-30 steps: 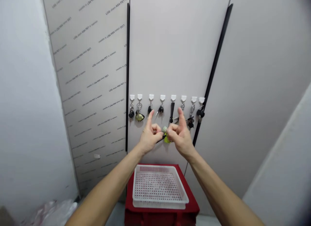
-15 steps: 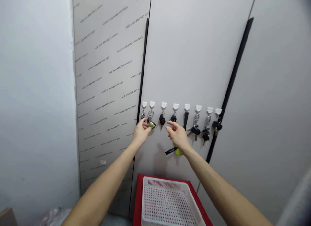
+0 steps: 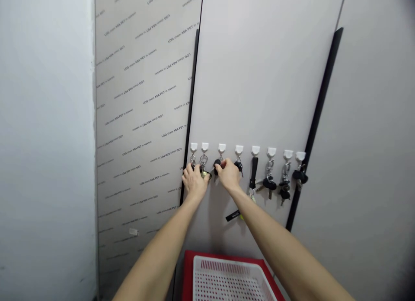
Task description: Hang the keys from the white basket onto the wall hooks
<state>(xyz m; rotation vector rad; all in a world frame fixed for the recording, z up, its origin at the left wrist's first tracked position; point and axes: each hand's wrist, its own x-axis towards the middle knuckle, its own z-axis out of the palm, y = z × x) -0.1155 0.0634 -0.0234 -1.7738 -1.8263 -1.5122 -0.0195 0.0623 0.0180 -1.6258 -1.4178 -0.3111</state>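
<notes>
Several key bunches hang from a row of white hooks on a pale cabinet door. My left hand (image 3: 195,182) is at the two leftmost bunches, its fingers curled around the second one, which has a metal ring and a gold-coloured fob (image 3: 205,174). Its fingertips are partly hidden. My right hand (image 3: 228,175) pinches the black key (image 3: 217,165) on the third hook (image 3: 222,148) between thumb and fingers. Just behind that hand, a black key bunch (image 3: 239,166) hangs from the fourth hook.
Farther right hang a black strap (image 3: 253,173) and more keys (image 3: 269,182). A black tag (image 3: 232,215) dangles below. Under the hooks, a white perforated basket (image 3: 227,266) sits on a red surface (image 3: 189,270). Dark handle strips (image 3: 316,119) edge the door.
My right hand has moved left from near the fourth hook and taken hold of the black key on the third. My left hand has turned over the second bunch. The view has tilted slightly up.
</notes>
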